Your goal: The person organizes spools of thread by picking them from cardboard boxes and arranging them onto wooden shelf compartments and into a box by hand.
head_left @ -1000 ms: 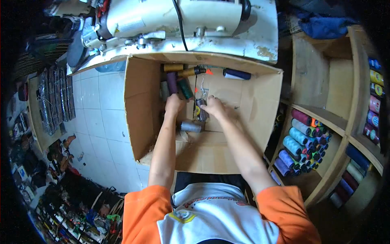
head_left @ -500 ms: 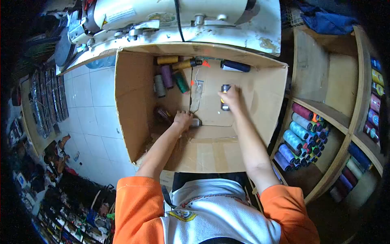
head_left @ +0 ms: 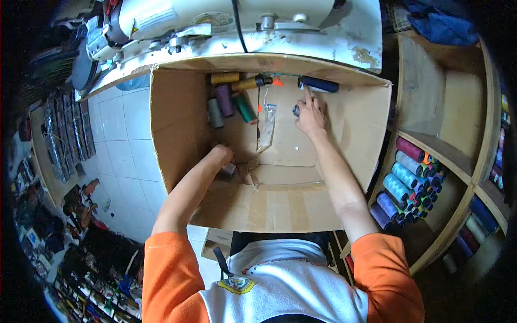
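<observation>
Inside the box [head_left: 180, 121], the right hand [head_left: 311, 114] grips a dark spool [head_left: 296, 110] beneath its palm.

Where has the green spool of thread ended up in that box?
In the head view, the green spool lies in the left half of the cardboard box, just right of the purple spool.

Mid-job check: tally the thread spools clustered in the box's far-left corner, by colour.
Gold spools: 2
Purple spool: 1
Green spool: 1
Grey spool: 1
Total: 5
</observation>
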Tool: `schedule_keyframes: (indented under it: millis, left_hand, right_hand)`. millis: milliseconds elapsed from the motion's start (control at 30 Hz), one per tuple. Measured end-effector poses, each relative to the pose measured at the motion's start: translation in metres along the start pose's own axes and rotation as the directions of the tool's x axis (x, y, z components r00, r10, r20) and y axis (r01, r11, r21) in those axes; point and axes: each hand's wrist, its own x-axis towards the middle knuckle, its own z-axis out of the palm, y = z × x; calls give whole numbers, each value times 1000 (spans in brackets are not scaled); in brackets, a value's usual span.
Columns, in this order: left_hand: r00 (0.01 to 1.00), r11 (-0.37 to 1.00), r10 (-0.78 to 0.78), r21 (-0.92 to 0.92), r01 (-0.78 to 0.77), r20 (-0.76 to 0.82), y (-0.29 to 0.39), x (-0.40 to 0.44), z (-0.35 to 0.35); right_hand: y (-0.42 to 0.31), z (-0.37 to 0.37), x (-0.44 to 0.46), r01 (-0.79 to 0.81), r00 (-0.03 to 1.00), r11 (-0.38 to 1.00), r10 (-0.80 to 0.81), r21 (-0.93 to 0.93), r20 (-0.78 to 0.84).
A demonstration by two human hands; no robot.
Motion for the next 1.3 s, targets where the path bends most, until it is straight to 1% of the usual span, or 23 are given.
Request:
schedule_keyframes:
  millis: [33, 133, 200, 233, 300, 333, 367, 467, 533, 600, 667, 733, 767, 800, 867, 900, 933, 1000, 1067, 1133, 1167, 1267, 1300]
  left_hand:
    - [998, 1000, 3, 17, -4, 61, -4, 4, 2]
    - [988, 944, 114, 300, -140, 101, 11, -12, -10]
    - [984, 954, -33, 289, 82, -174, 18, -3, 12]
    - [948, 934, -11, 336, 123, -317, 5, 39, 56]
    - [948, 935, 3, 337, 110, -319, -2, 48, 64]
    - [983, 956, -6, 287, 59, -183, 3, 22, 29]
    - [999, 973, -3, 229, 13, -43, 9, -7, -4]
    - [990, 997, -26, -70, 36, 140, 21, -77, -69]
    - [1000, 944, 14, -329, -20, -20, 5, -100, -82]
    - [986, 867, -47, -497, -39, -161, 3, -129, -100]
    - [931, 644, -2, -713, -278, -365, -12, -142, -99]
    - [789, 196, -12, -776, -600, -614, -3, -176, -107]
    - [758, -42, -23, -756, -653, -652, 0, -189, -108]
    - [738, -353, -75, -674, -649, -671, 16, -211, -111]
    - [591, -681, -188, -329, -654, -785, 47, -234, -117]
    - [486, -786, -170, -180, -592, -857, 58, -237, -118]
    - [372, -839, -117, -108, -533, -921, 73, -257, -129]
    - [286, -921, -148, 27, -389, -947, 109, -283, -148]
    - [232, -973, -26, -28, -228, -972, 128, -282, -154]
    - [147, -953, -5, -40, -299, -989, 153, -320, -170]
    - [139, -933, 21, -69, -353, -990, 155, -315, -170]
    - [170, -968, -30, -13, -250, -985, 170, -314, -169]
    - [153, -957, -16, -29, -289, -988, 178, -330, -176]
  right_hand:
    - [-2, -2, -5, 29, 999, 999, -29, -26, -13]
    - [-4, -9, 1, 86, 996, 994, -86, -63, 6]
    - [-4, -11, 18, 65, 990, 995, -54, -81, 131]
    - [-3, -12, 26, 54, 980, 994, -36, -91, 196]
    - [-3, -5, 41, 59, 981, 976, -17, -212, 194]
    - [-2, -1, 48, 60, 982, 960, -9, -272, 186]
    - [-2, 3, 50, 153, 986, 887, -107, -436, 128]
    - [5, 45, 69, 56, 995, 831, 2, -554, 104]
    - [-12, 24, 59, 47, 997, 894, -15, -446, 75]
    - [-24, -14, 34, 222, 961, 846, -106, -485, 254]
    - [-34, -39, 15, 90, 977, 985, -59, -148, 205]
    - [-58, -90, -23, -14, 993, 988, -5, 155, 120]
    - [-66, -116, -44, 61, 998, 941, -54, 333, -29]
    - [-76, -143, -69, 164, 980, 859, -83, 485, -183]
    - [-98, -198, -124, 410, 859, 785, -161, 465, -486]
    - [-103, -218, -147, 482, 805, 792, -232, 374, -546]
    - [-105, -235, -171, 541, 747, 793, -300, 280, -593]
    - [-106, -263, -213, 619, 698, 758, -411, 206, -587]
    - [-112, -282, -233, 721, 627, 671, -528, 171, -573]
    - [-116, -292, -245, 745, 604, 655, -583, 126, -543]
    - [-120, -302, -253, 723, 635, 678, -579, 130, -512]
    - [-123, -313, -273, 586, 798, 752, -469, 301, -379]
    - [-124, -318, -278, 581, 807, 734, -464, 351, -365]
